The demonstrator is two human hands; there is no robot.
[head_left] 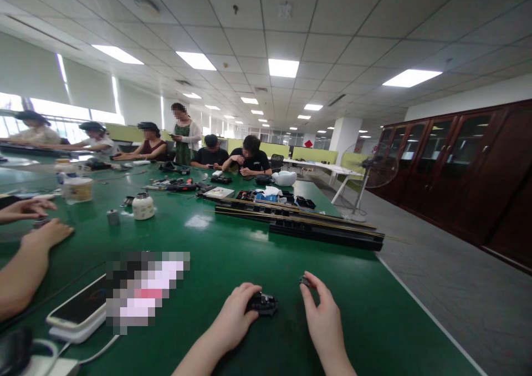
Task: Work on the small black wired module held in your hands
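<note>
Near the front of the green table, my left hand [236, 312] grips a small black mechanical part [265, 304] between thumb and fingers. The part looks like a dark assembly with shiny bits on top; its exact kind cannot be made out. To its right, my right hand [322, 315] pinches a small dark grey piece [305, 280] between thumb and forefinger, held apart from the black part. The piece is too small to name.
A phone [81, 304] on a white stand lies to the left, with cables around it. A co-worker's hands [45, 234] are at the far left. Long black rails with thin rods [328, 234] lie ahead. A white jar [143, 206] and a grey cylinder [112, 217] stand left of centre.
</note>
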